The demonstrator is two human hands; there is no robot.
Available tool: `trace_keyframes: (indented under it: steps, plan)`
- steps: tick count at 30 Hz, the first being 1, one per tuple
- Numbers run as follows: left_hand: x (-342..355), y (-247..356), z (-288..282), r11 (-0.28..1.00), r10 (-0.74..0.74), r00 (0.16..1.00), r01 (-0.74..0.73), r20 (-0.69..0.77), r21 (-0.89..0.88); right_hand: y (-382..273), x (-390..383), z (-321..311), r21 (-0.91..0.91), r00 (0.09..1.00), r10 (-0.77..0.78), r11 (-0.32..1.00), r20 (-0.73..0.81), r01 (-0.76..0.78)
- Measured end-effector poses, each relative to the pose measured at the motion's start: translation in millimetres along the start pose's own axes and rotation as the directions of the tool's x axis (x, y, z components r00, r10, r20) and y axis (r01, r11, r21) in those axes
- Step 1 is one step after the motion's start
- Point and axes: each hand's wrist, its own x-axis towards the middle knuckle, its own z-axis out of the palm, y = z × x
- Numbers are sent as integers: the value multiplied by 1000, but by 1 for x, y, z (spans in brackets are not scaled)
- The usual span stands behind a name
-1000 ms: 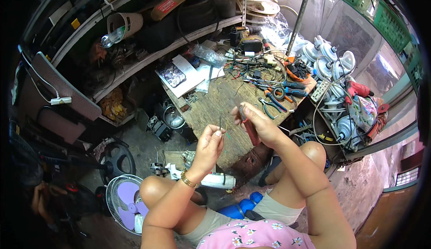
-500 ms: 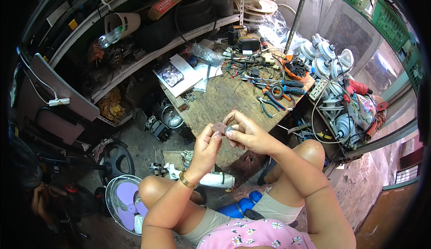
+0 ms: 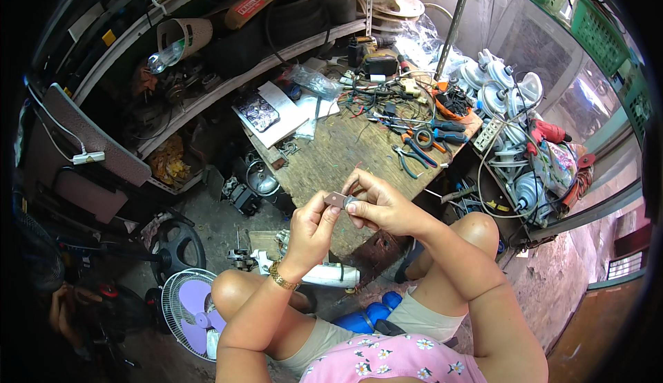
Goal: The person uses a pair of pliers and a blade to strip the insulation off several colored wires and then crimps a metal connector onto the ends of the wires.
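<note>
Item, held: one small flat plate (image 3: pixel 335 199), brownish, with a hole or pale spot on its face; located between the two hands, above the near part of the wooden workbench (image 3: pixel 324 151). Any marking on it is too small to read.

Left hand (image 3: pixel 315 230): closed, thumb and fingers pinching the plate's left end; gold bracelet (image 3: pixel 282 276) at the wrist.

Right hand (image 3: pixel 376 203): closed, thumb and forefinger gripping the plate's right end, a greyish part showing there, its form unclear.

Labels and print:
– Cardboard piece (image 3: pixel 266 2), upper shelf: one red label (image 3: pixel 246 6) with white lettering.
– Plastic bag (image 3: pixel 556 158), right side: multicoloured print; lettering not legible.
– Patterned flat item (image 3: pixel 257 112), dark and pale, lying on white sheets (image 3: pixel 289 122) at the bench's left; writing not discernible.

Bench tools, right side: pliers (image 3: pixel 405 163) with dark and teal handles, open; beside them, blue-handled cutters (image 3: pixel 418 154); one black tape roll (image 3: pixel 423 138); cables (image 3: pixel 376 94) in a tangle, behind.

Beside bench, right: white socket strip (image 3: pixel 489 134); red power tool (image 3: pixel 549 132).
</note>
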Motion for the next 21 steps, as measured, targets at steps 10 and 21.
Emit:
trace_keyframes:
  steps: [10,21]
  plan:
    - [0,8,0,999,-11,1000,10,11,51,0,0,-2,-5,997,-24,1000,-72,23]
    - [-15,9,-2,993,-105,991,108,82,-38,-25,-6,-30,-153,893,-192,978,-408,141]
